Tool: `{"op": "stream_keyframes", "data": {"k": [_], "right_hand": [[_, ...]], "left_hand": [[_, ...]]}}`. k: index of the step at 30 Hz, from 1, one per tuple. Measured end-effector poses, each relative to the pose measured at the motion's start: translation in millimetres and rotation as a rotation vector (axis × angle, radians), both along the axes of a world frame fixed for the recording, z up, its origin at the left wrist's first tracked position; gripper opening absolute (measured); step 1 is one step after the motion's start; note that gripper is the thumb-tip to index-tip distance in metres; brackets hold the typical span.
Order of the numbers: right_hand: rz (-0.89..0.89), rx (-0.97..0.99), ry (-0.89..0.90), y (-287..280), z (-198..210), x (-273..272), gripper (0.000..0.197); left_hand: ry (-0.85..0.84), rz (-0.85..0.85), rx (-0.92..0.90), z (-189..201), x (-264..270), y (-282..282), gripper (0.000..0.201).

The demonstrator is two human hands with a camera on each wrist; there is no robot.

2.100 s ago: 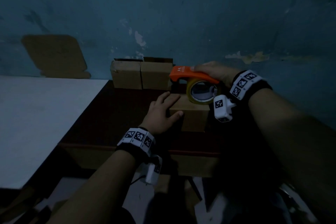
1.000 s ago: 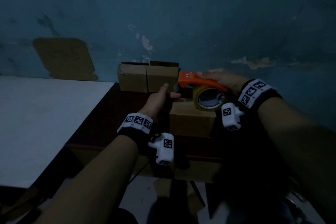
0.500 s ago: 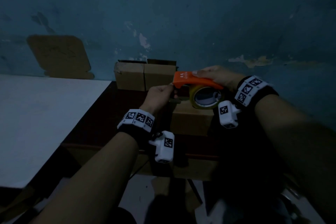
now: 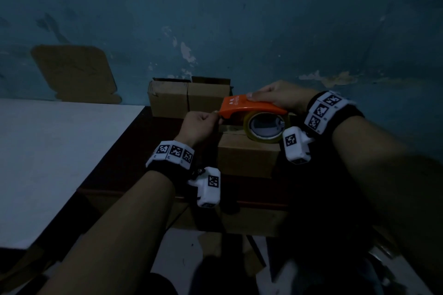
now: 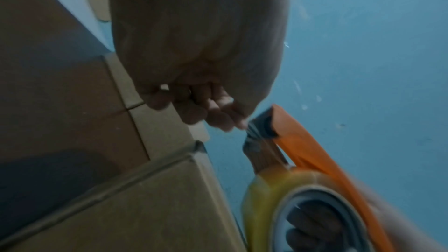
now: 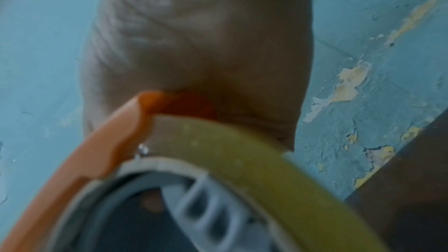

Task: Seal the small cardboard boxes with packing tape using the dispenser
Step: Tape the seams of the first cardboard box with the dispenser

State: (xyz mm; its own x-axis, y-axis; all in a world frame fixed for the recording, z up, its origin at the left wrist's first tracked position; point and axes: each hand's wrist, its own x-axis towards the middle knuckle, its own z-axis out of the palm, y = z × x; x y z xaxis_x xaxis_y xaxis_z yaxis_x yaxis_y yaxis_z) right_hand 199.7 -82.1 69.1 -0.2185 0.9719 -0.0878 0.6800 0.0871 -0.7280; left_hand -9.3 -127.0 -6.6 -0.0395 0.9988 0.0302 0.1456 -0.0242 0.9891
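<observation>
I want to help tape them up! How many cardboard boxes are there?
3. One box sits near, under the orange tape dispenser. Two more stand side by side against the blue wall. More could be hidden in the dark.

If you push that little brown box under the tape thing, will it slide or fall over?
The small cardboard box would probably slide, not tip: it sits low and flat on the dark table. It likely feels light, being thin cardboard. No hand steadies it: the left hand is at the nose of the orange dispenser.
</observation>
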Motion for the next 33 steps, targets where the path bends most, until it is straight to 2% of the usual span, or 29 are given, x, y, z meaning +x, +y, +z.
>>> {"op": "stream_keyframes", "data": {"k": [2,6,8,12,18,22,30,33], "right_hand": [[-0.005,-0.004,0.000,0.7,-1.5,0.6,0.038],[-0.034,0.004,-0.027,3.0,-2.0,3.5,0.030],[-0.054,0.002,-0.037,5.0,-3.1,5.9,0.033],[-0.041,-0.016,-0.035,6.5,-5.1,4.0,0.051],[-0.037,-0.017,-0.037,5.3,-6.7,-0.4,0.048],[-0.027,0.015,-0.072,8.9,-8.2,-10.8,0.052],[-0.062,0.023,-0.024,7.1,-12.7,-4.9,0.038],[-0.057,0.036,-0.041,8.2,-12.4,-7.6,0.042]], "left_hand": [[-0.009,-0.008,-0.002,-0.3,0.5,-0.6,0.031],[-0.023,0.017,-0.028,-4.7,-7.9,1.5,0.037],[0.008,0.034,-0.030,-13.0,-13.7,3.8,0.039],[0.044,0.057,-0.016,-24.3,-18.9,8.6,0.040],[0.083,0.079,-0.077,-41.1,-50.0,10.8,0.038],[0.025,0.136,-0.125,-54.9,-49.0,10.3,0.036],[-0.046,0.063,-0.178,-74.4,-24.1,9.0,0.037],[-0.089,0.075,-0.199,-84.5,-22.2,10.0,0.041]]}}
